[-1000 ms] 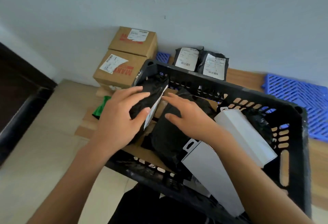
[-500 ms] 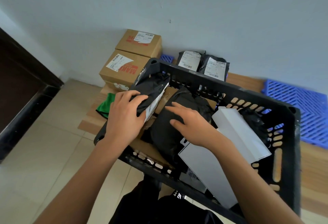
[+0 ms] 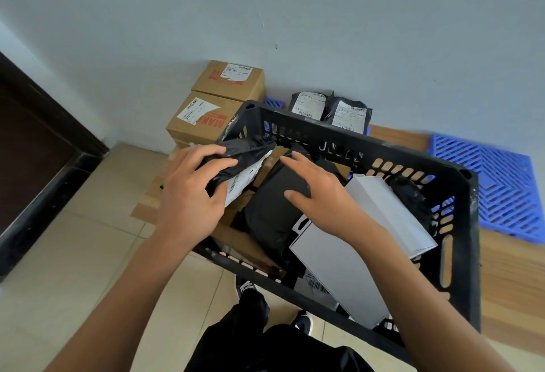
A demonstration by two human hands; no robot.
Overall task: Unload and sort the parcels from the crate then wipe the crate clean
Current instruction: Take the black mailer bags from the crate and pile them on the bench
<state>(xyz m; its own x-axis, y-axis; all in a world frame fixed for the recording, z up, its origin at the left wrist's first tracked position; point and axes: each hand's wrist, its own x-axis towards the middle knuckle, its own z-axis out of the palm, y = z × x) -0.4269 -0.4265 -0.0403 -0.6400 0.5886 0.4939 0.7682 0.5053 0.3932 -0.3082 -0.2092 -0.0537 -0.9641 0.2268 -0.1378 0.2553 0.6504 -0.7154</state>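
Observation:
A black slotted crate [image 3: 460, 203] fills the middle of the view. My left hand [image 3: 188, 197] grips a black poly parcel [image 3: 244, 153] with a white label at the crate's left end, lifted clear of the load. My right hand [image 3: 321, 194] hovers flat, fingers spread, over a larger black parcel [image 3: 271, 215] inside the crate. Two white boxes [image 3: 389, 212] lie slanted on the right, with another black bag [image 3: 413, 194] behind them. Brown cardboard [image 3: 250, 244] shows on the crate floor.
Two stacked cardboard boxes [image 3: 206, 118] stand against the wall beyond the crate's left corner. Two black labelled parcels [image 3: 330, 109] lean on the wall behind. A blue plastic pallet [image 3: 498, 182] lies right on wooden boards [image 3: 513, 283]. A dark door frame [image 3: 44, 165] is at left; my shoes below.
My left hand has closed more tightly on the black parcel and raised it a little. My right hand has stayed spread over the larger parcel. The view has shifted slightly.

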